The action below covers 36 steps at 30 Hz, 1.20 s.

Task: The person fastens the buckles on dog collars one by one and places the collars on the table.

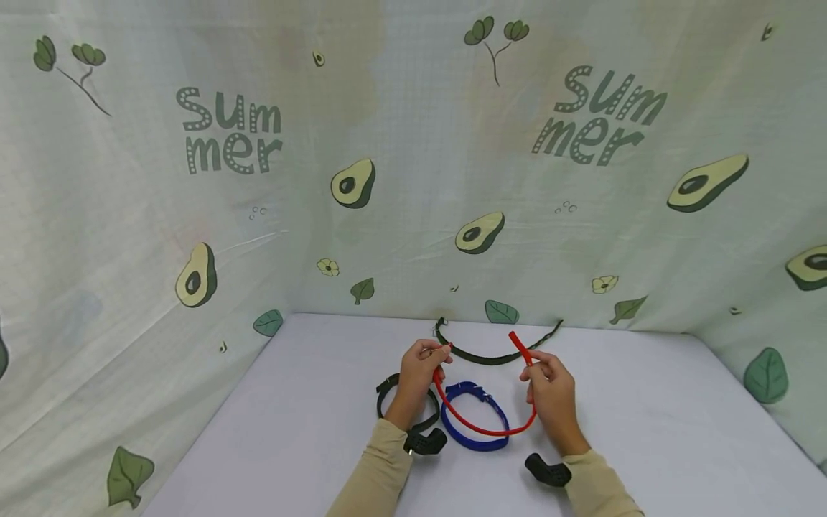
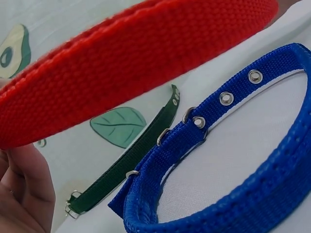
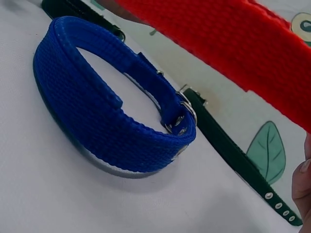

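Observation:
Both hands hold an unfastened red collar (image 1: 492, 432), which sags between them in a U. My left hand (image 1: 420, 370) grips it near one end, with a small red bit showing by the fingertips. My right hand (image 1: 553, 393) pinches the other side, and the free end sticks up above those fingers. Beneath the red strap lies a blue collar (image 2: 226, 213), buckled into a loop, with metal eyelets and rings. A dark collar (image 1: 382, 409), also looped, lies partly hidden behind the left wrist. Farther back, a dark green collar (image 3: 228, 150) lies unfastened in a curve.
A white-covered table (image 1: 278, 431) carries the collars. Behind and beside it hangs a pale cloth (image 1: 400, 273) printed with avocados, leaves and lettering. A black wrist device (image 1: 426, 441) sits on the left wrist, another black device (image 1: 548, 471) on the right.

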{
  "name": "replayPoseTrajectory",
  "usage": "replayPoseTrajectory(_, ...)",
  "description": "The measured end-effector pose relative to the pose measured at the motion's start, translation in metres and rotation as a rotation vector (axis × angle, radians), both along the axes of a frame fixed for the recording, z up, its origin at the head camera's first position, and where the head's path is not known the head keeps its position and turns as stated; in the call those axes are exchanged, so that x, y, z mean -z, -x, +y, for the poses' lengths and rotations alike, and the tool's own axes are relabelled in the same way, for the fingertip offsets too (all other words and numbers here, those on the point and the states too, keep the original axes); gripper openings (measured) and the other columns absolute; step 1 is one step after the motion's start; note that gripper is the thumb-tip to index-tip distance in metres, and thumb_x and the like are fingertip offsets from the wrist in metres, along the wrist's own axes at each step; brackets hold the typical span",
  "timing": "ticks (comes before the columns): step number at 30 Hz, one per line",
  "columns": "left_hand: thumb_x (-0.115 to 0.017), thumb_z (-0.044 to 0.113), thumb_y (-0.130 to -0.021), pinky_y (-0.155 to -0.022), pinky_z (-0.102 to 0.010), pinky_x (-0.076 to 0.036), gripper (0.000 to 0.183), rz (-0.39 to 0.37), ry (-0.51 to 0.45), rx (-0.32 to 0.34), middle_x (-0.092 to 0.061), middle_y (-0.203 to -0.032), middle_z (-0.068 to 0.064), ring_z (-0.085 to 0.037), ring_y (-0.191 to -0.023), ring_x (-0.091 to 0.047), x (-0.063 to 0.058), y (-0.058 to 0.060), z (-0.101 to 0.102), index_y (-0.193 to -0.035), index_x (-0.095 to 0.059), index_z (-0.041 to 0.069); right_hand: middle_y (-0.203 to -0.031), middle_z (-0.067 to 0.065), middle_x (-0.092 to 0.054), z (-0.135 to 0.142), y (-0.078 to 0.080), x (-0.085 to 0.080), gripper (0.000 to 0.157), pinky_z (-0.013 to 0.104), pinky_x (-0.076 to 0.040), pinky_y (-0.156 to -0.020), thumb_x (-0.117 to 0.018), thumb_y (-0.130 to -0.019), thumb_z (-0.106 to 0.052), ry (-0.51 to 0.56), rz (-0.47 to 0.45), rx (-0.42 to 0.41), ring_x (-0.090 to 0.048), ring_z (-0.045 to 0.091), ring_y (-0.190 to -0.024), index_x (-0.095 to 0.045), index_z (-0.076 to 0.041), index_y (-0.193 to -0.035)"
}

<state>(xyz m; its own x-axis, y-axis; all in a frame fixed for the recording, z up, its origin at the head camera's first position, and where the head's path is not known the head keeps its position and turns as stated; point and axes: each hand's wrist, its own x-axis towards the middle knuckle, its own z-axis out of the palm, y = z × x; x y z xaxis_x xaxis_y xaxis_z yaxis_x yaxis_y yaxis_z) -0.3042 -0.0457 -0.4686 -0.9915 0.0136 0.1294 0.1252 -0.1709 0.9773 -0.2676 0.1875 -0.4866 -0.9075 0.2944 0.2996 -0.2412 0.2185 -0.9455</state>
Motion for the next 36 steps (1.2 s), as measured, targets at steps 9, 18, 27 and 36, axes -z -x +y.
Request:
replayPoseTrajectory(9, -0.067, 0.016, -0.097, -0.058, -0.022, -0.050, 0.033, 0.028, 0.021, 0.079, -0.063, -0.077, -0.003, -0.012, -0.060, -0.054, 0.000, -0.002, 0.003, -0.127, -0.066, 0.003, -0.084, 0.016, -0.064, -0.003, -0.002, -0.001, 0.029, 0.029, -0.045, -0.048, -0.050, -0.096, -0.002, 0.009, -0.014, -0.019, -0.052, 0.021, -0.051, -0.060, -0.005, -0.123)
replayPoseTrajectory(18, -0.067, 0.011, -0.097, -0.057, -0.023, -0.050, 0.024, 0.032, 0.040, 0.055, -0.062, -0.079, -0.003, -0.012, -0.057, -0.054, 0.001, 0.000, 0.005, -0.116, -0.070, -0.002, -0.087, 0.021, -0.064, -0.007, -0.006, -0.004, 0.030, 0.027, -0.043, -0.047, -0.050, -0.097, 0.000, 0.034, -0.013, -0.038, -0.050, 0.018, -0.049, -0.060, -0.004, -0.125)
replayPoseTrajectory(27, -0.057, 0.020, -0.104, -0.059, -0.023, -0.049, 0.029, 0.038, -0.022, 0.056, -0.065, -0.094, -0.013, -0.012, -0.063, -0.055, -0.001, -0.006, 0.009, -0.123, -0.069, 0.001, -0.081, 0.013, -0.063, -0.014, -0.008, -0.006, 0.026, 0.027, -0.043, -0.045, -0.052, -0.097, -0.001, 0.013, 0.011, -0.070, -0.048, 0.017, -0.049, -0.062, -0.006, -0.121)
replayPoseTrajectory(36, -0.057, 0.026, -0.103, -0.060, -0.025, -0.049, 0.031, 0.043, -0.054, 0.088, -0.069, -0.102, -0.012, -0.013, -0.069, -0.059, 0.001, -0.007, 0.015, -0.126, -0.066, 0.008, -0.080, 0.014, -0.062, -0.024, -0.013, -0.011, 0.018, 0.026, -0.040, -0.043, -0.063, -0.100, -0.018, -0.020, 0.057, -0.140, -0.049, 0.016, -0.050, -0.069, -0.010, -0.116)
